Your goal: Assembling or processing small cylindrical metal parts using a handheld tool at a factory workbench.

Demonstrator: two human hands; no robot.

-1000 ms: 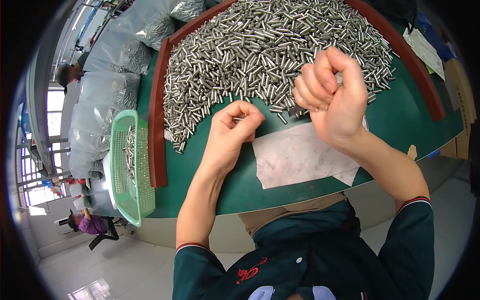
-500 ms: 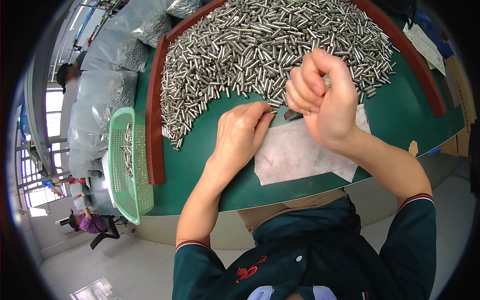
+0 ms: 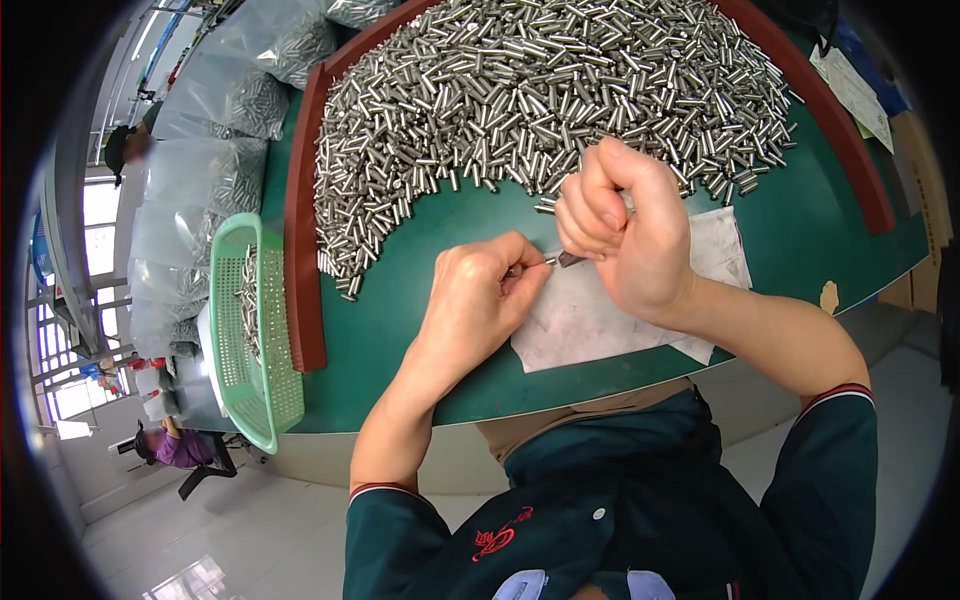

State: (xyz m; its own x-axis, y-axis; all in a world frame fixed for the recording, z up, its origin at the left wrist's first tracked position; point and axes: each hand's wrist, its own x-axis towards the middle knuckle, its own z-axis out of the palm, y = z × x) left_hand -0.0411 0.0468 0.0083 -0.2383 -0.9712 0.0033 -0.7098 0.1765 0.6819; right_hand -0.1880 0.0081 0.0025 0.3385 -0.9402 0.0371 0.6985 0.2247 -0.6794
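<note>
Between the thumb and index finger of my left hand a small shiny metal pin is pinched, its end poking out to the right. My right hand is curled into a fist around a tool whose dark, flat tip shows below the fingers; the rest of it is hidden, so its kind is unclear. The pin's end and this tip lie very close; whether they touch I cannot tell. Both hands are above a stained whitish cloth on the green table. A wide heap of similar metal pins spreads beyond them.
Dark red rails border the heap left, back and right. At the left stands a green plastic basket with some pins inside. Clear bags of pins line up behind it. Papers lie at the far right. Other people sit at the left.
Both hands have come nearer to me, over the cloth. The pin in my left hand is now close to the dark tip under my right fist.
</note>
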